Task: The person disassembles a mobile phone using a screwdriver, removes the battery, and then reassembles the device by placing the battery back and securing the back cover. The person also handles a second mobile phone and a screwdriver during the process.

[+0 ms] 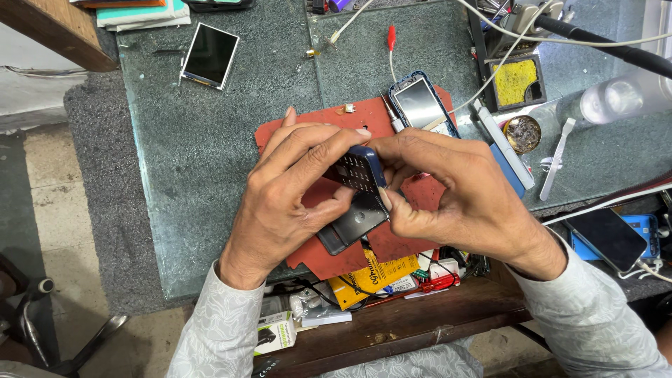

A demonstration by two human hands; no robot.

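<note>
Glass screen panel [210,54] is noted well beyond the left hand [290,189]. Dark keypad phone [357,192] is gripped between both hands over the red mat [315,115]; right hand [455,189] is closed on its edge. Open phone body [422,105] lies just beyond; soldering sponge [516,81] farther right.

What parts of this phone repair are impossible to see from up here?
Head view only:
- Keypad phone: its sides are covered by the left hand and right hand.
- Dark cover: upper end hidden under the phone and thumbs.
- Clear bottle: cut off by the right edge.
- Bench clutter: too small to identify.
</note>
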